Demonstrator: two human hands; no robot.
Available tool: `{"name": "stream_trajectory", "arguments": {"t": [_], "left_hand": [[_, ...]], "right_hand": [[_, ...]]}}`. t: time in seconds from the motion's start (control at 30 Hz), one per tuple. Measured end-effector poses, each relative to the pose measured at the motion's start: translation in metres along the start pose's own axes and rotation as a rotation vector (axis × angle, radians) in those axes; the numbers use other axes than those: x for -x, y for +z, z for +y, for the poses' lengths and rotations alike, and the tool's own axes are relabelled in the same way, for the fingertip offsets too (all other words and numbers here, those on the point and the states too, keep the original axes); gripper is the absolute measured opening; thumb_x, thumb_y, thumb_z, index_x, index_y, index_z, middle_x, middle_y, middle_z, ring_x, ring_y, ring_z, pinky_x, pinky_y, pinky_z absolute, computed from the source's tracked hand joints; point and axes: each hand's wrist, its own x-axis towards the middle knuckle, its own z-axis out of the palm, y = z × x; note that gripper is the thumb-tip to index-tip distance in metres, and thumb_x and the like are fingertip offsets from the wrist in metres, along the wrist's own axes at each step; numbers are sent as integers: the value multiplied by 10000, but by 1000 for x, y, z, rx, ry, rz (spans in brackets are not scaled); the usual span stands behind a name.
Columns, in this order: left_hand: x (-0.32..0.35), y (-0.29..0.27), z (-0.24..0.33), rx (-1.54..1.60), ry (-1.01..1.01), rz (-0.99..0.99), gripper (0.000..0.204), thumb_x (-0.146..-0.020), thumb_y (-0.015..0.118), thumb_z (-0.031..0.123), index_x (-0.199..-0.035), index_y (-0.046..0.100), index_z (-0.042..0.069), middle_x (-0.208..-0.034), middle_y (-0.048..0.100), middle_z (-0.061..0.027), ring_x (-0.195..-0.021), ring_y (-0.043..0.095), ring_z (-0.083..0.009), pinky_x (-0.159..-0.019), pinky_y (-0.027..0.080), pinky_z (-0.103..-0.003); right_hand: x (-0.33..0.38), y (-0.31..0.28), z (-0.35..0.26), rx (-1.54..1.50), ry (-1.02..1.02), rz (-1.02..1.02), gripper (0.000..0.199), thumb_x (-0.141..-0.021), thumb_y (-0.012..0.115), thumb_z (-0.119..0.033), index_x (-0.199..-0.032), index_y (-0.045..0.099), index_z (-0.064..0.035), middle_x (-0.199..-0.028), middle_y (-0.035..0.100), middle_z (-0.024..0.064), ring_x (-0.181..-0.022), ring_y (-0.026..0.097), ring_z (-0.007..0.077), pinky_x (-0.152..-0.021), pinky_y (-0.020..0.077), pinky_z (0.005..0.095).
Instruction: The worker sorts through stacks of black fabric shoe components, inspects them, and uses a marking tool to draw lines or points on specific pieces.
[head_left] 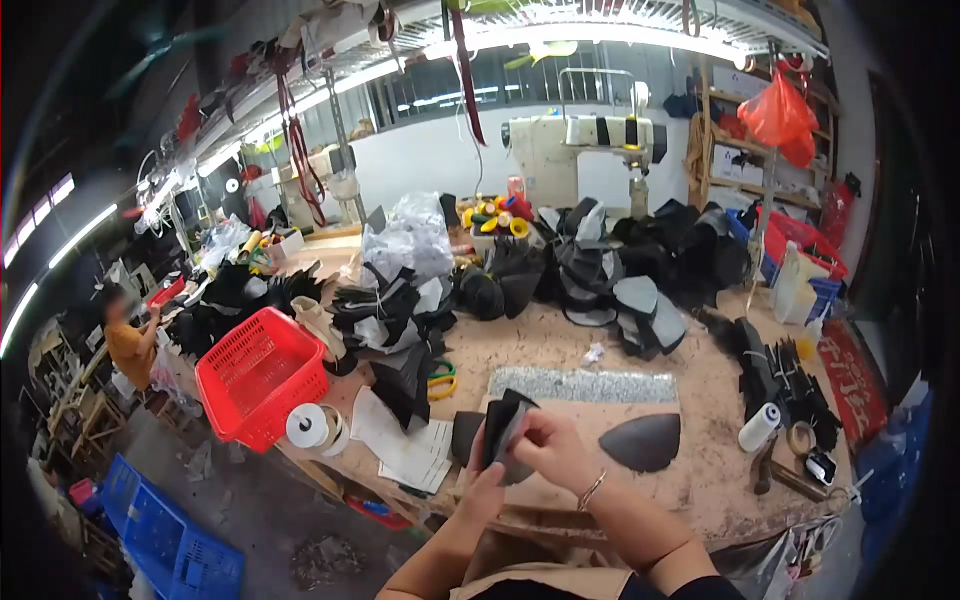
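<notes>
A view down onto a cluttered worktop (600, 350) in a workshop. Near its front edge, the person's two bare hands meet over a small stack of dark, flat leather pieces (503, 430). The left hand (486, 487) grips the stack from below and the right hand (548, 447), with a thin bracelet at the wrist, closes on it from the right; the stack is held upright just above the worktop.

Just right of the hands lies a dark rounded leather piece (643, 442), flat on the wood. Behind the hands is a grey rectangular mat (585, 385). To the left lie white paper sheets (405, 447), a roll of white tape (308, 425) and a red plastic basket (255, 375) tilted at the worktop's edge. Heaps of black and grey cut pieces (590, 270) cover the middle of the worktop, with a cream sewing machine (585, 145) beyond them. A white spool (759, 427) lies at the right. Far left, another person in an orange shirt (130, 340) stands, well apart.
</notes>
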Motion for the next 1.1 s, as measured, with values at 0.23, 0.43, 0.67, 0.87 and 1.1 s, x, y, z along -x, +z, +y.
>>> {"name": "stream_trajectory", "arguments": {"t": [0.23,0.43,0.67,0.87,1.1], "left_hand": [[-5,-5,-9,180,-223,265,405,-941,507,350,-1160,553,13,-1091,612,-83,-1001,602,-196,-887,475,-337],[-9,5,-5,253,-255,351,363,-953,493,327,-1117,574,14,-1037,629,-72,-934,617,-175,-836,492,-310],[4,-3,-2,-28,-279,320,235,-926,521,128,-1121,554,1,-1025,621,-64,-918,601,-145,-801,483,-251],[19,-9,-16,-296,-160,394,252,-927,528,103,-1166,523,19,-1031,590,-50,-931,577,-143,-827,477,-262],[8,-12,7,-75,-157,571,337,-966,442,200,-1239,463,3,-1158,549,-115,-1010,568,-228,-859,484,-339]], "right_hand": [[10,7,11,235,-62,91,75,-748,607,-43,-765,544,-6,-665,533,52,-594,517,93,-532,432,247],[11,11,11,379,-137,123,85,-728,609,-21,-772,540,-1,-719,521,88,-577,526,163,-523,439,279],[20,20,13,472,-340,172,87,-730,602,-5,-784,535,3,-781,517,137,-606,542,281,-551,464,323],[29,19,-4,475,-106,174,151,-768,653,-90,-784,530,-3,-806,535,146,-691,567,301,-605,478,345],[42,21,22,710,-349,-8,135,-845,606,-132,-855,527,-23,-819,537,153,-727,560,327,-652,475,382]]}}
